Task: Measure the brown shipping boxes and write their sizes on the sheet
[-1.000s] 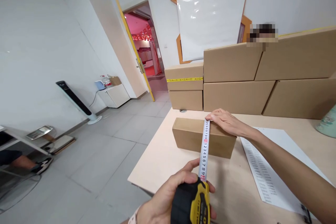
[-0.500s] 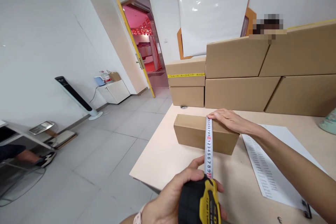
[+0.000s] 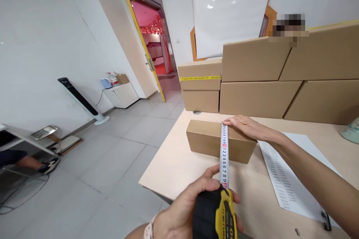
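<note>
My left hand (image 3: 183, 203) is wrapped round a black and yellow tape measure (image 3: 209, 214) at the bottom of the view, thumb on top. Its white blade (image 3: 224, 157), numbered in black and red, runs out across the top of a small brown cardboard box (image 3: 204, 140). At the box's far top edge, the fingers of my right hand (image 3: 245, 126) pinch the blade's end, and the palm rests over the box top. The blade's end hook is hidden by the fingers. The box lies closed on the pale table (image 3: 165, 168).
Larger cardboard boxes (image 3: 258, 99) are stacked along the table's back. A printed sheet (image 3: 297, 171) lies under my right forearm, with a black clip (image 3: 325, 220) at its edge. A person's blurred head shows behind the boxes; another person's leg (image 3: 29, 162) is at far left.
The view has shifted very slightly. Both hands keep the tape measure across the box in nearly the same position.
</note>
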### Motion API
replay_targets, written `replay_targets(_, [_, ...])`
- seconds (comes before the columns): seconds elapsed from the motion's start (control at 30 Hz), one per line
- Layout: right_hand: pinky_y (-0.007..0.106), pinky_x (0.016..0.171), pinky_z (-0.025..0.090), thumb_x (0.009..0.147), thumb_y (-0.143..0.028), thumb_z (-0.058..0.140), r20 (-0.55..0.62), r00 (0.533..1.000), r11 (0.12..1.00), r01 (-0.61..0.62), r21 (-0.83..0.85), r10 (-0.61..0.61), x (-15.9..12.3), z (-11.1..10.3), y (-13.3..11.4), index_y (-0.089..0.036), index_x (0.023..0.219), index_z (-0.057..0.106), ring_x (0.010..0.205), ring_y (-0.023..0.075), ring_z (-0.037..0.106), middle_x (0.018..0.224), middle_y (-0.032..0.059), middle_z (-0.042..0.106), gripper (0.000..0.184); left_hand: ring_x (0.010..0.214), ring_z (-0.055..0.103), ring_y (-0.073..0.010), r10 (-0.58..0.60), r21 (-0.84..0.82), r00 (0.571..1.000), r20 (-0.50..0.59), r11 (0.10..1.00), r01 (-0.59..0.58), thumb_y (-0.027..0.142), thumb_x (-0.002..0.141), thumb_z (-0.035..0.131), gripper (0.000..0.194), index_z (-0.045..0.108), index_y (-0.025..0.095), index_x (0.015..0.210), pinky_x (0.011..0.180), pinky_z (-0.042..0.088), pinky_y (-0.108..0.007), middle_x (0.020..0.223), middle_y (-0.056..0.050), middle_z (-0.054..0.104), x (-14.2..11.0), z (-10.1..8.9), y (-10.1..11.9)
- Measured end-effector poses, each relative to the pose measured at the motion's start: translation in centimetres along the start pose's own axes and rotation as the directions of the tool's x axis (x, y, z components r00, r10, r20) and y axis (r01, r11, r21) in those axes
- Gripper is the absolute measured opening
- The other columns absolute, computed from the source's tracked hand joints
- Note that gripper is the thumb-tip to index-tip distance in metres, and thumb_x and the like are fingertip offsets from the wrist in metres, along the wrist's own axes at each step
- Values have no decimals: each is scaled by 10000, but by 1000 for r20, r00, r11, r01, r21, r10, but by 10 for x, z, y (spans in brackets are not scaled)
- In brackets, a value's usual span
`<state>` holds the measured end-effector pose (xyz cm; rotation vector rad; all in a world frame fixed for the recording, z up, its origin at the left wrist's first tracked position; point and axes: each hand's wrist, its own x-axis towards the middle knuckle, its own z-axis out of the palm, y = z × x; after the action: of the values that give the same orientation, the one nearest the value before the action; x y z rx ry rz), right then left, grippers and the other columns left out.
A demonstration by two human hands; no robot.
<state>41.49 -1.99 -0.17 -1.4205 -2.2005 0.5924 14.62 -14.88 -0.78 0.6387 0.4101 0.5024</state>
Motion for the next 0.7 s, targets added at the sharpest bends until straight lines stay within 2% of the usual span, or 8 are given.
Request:
replay_targets(0.13, [488,1075,366,966,-576,264,4,1000,1000,-5,6,5,-1,-2,-4,-358,1163,720,1230,316,544,1313,-33,654,543,710,677,-225,-93,-119,994,-54,989,86,352,820,575,529,458,309,1335,688,465,-359,941,-54,629,2,2,2])
replay_targets(0.7, [467,1069,367,966,-586,261,29,999,999,-33,27,33,-2,-7,-15,-315,1133,731,1201,303,560,1279,7,672,567,720,675,-237,-90,-146,996,-10,985,87,350,791,605,646,375,305,1393,701,460,-381,960,-55,628,4,-3,-2])
